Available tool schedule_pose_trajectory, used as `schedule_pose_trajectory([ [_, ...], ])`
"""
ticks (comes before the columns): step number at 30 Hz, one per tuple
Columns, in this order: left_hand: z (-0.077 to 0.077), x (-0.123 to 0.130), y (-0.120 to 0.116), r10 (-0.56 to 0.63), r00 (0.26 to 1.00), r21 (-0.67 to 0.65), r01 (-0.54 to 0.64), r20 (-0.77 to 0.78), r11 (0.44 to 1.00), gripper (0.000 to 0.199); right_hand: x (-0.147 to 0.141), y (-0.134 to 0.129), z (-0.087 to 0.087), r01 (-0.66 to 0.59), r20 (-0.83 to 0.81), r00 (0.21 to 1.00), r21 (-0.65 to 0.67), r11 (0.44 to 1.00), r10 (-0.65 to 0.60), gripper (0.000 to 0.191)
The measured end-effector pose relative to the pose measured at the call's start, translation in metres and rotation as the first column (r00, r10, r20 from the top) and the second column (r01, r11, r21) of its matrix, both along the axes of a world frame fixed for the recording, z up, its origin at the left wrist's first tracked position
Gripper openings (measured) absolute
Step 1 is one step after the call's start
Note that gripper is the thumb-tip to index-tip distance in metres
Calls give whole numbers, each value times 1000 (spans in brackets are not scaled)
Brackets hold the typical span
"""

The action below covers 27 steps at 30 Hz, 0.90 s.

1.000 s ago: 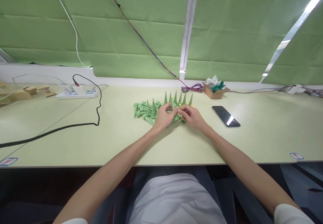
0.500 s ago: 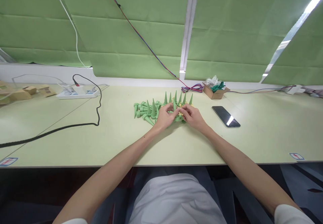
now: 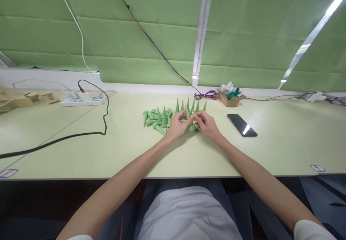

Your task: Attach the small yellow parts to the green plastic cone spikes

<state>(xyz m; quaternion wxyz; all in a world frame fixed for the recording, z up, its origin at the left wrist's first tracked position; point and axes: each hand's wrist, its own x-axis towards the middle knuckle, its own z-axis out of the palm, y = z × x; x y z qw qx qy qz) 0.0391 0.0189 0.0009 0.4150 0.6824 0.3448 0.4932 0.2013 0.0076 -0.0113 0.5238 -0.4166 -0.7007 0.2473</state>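
Several green cone-shaped spikes (image 3: 164,117) lie and stand in a cluster at the middle of the table. My left hand (image 3: 178,124) is closed around one green spike (image 3: 187,113), its tip pointing up between thumb and fingers. Touching it from the right, my right hand (image 3: 205,124) is closed in a pinch at small yellow pieces (image 3: 194,119); what exactly the fingertips hold is too small to make out. More upright spikes (image 3: 197,105) stand just behind both hands.
On the pale table (image 3: 121,157) a black phone (image 3: 242,125) lies to the right. Behind it are a small cardboard box (image 3: 229,101) and coiled wires (image 3: 206,94). A power strip (image 3: 83,100) and black cable (image 3: 70,136) are at the left.
My right hand has shifted very slightly at the fingertips. Otherwise both hands keep nearly the same place and grip.
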Motion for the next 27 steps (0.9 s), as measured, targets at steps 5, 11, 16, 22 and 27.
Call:
schedule_pose_trajectory([
  [5, 1, 0, -2, -32, 999, -17, 32, 6, 999, 39, 0, 1, -1, 12, 2, 1000, -10, 1000, -12, 29],
  [11, -2, 1, -2, -87, 996, -17, 86, -27, 996, 28, 1, 3, -2, 66, 29, 997, -1, 998, -65, 28],
  [16, -5, 3, -2, -106, 994, 9, 106, -40, 994, 30, 1, 4, -2, 106, 37, 994, -2, 994, -106, 27],
  [22, -6, 3, -3, -90, 993, 29, 93, -81, 995, 24, 0, 3, 1, 133, 66, 989, -18, 991, -131, 27],
  [27, -4, 3, -3, -81, 994, 9, 81, -72, 997, 24, 1, 4, 0, 146, 81, 986, -21, 989, -144, 32],
])
